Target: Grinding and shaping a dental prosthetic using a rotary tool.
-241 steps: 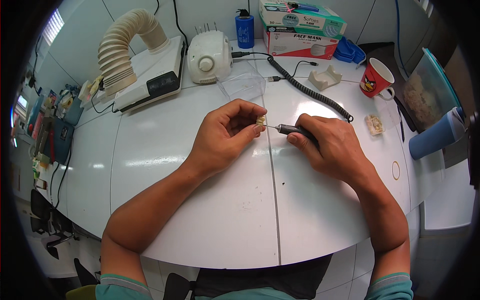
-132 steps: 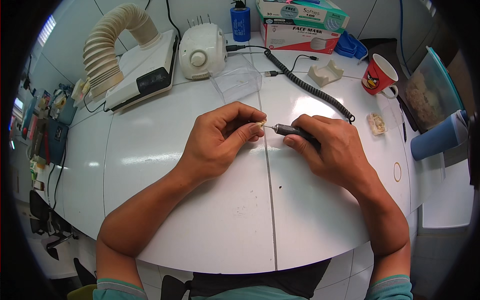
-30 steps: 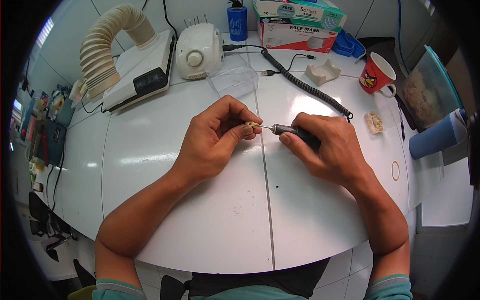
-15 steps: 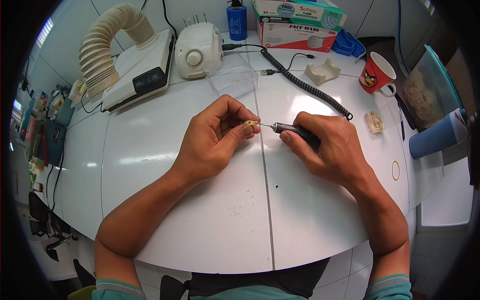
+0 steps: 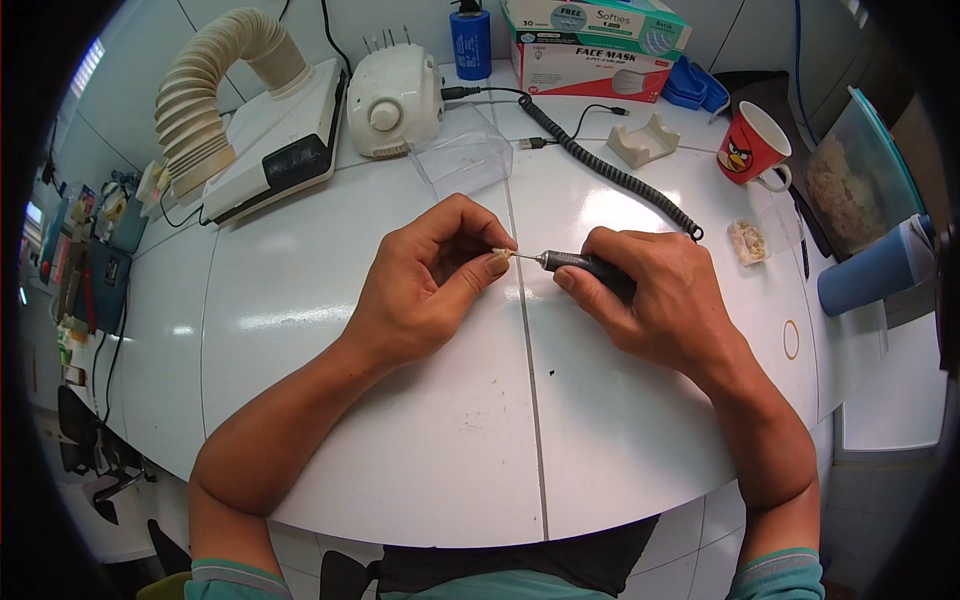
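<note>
Small pale piece (image 5: 499, 254) pinched between left fingers (image 5: 478, 274), metal-tipped handpiece (image 5: 580, 266) touching.

The round white table (image 5: 420, 440) looks smooth and glossy, catching window glare near its left edge. The slim handpiece (image 5: 585, 267) has a shiny metal nose and a dark matt grip. Toward the far edge stand a clear glossy plastic box (image 5: 463, 160), a ribbed cream plastic hose (image 5: 205, 75), a glazed red ceramic mug (image 5: 752, 145) and a coiled black rubbery cable (image 5: 610, 170).
</note>
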Demonstrator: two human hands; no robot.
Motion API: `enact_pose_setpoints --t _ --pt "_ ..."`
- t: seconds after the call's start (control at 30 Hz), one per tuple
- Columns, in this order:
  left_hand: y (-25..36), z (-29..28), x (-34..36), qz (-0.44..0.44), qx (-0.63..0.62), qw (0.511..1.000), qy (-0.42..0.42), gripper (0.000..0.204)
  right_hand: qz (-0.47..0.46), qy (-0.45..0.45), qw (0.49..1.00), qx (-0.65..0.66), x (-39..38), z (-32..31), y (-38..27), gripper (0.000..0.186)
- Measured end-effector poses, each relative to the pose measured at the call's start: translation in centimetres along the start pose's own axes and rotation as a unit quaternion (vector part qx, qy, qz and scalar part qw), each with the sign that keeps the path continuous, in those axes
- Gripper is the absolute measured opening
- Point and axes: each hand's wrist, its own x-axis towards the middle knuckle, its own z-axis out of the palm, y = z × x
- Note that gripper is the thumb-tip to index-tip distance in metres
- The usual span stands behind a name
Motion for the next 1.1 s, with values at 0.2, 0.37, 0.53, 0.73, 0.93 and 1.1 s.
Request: enact_pose_setpoints --t 0.2,0.37,0.53,0.73,0.93,1.1 --pt "0.17 0.03 -0.09 -0.005 0.011 1.0 -0.013 0.013 -0.009 -0.005 1.0 -0.013 -0.1 0.02 -0.02 0.038" --pt "0.2 0.04 -0.02 -0.024 -0.016 1.0 -0.001 0.012 -0.005 -0.012 1.0 -0.008 -0.06 -0.06 -0.01 0.037" --pt "0.19 0.15 -0.03 -0.023 -0.027 0.999 -0.004 0.013 -0.007 -0.014 1.0 -0.018 -0.08 -0.01 -0.02 0.038" --pt "0.22 0.19 -0.02 -0.02 -0.029 0.999 -0.006 0.012 -0.006 -0.021 1.0 -0.019 -0.06 -0.07 0.01 0.04" --pt "0.01 0.34 -0.07 -0.017 -0.041 0.999 0.001 0.011 -0.004 -0.019 1.0 -0.016 -0.04 -0.06 -0.03 0.04" --pt "-0.17 0.2 -0.05 -0.022 -0.021 1.0 0.007 0.011 0.006 -0.028 0.999 -0.018 0.01 -0.13 -0.05 0.041"
